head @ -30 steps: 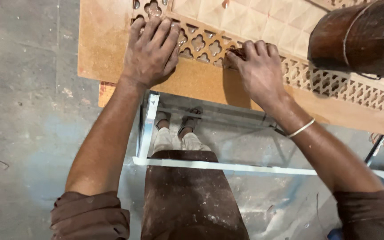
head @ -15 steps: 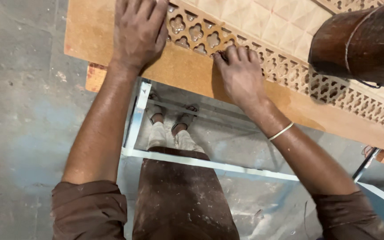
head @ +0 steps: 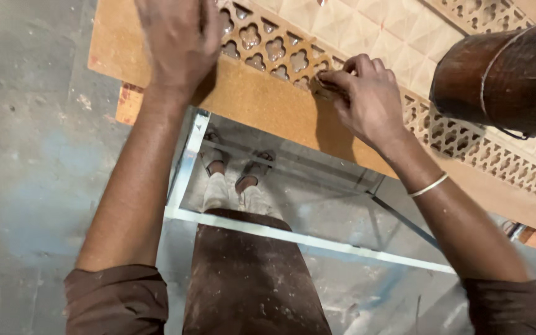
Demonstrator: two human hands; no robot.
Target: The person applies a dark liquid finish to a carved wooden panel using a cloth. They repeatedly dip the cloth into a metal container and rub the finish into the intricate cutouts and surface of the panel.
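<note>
A large tan board (head: 262, 105) lies across a metal frame; it has a cut-out lattice strip (head: 268, 49) and a panel of raised diamond shapes (head: 367, 31). My left hand (head: 178, 37) lies flat on the board at its near left, over the end of the lattice, blurred and holding nothing. My right hand (head: 364, 96) is curled on the lattice strip further right. Its fingertips pinch a small brown piece (head: 322, 89) against the cut-outs. A thin bangle (head: 428, 185) sits on that wrist.
A dark brown round container (head: 497, 77) with a wire handle stands on the board at upper right. Below the board is a pale metal frame (head: 249, 228), with my legs and sandalled feet (head: 237, 177) inside it. Wooden blocks (head: 128, 102) prop the board. Dusty concrete floor (head: 26, 155) lies to the left.
Both hands sit higher in the picture and the board's edge has shifted as my head moved. My left hand slid toward the board's top left; my right hand stays on the lattice.
</note>
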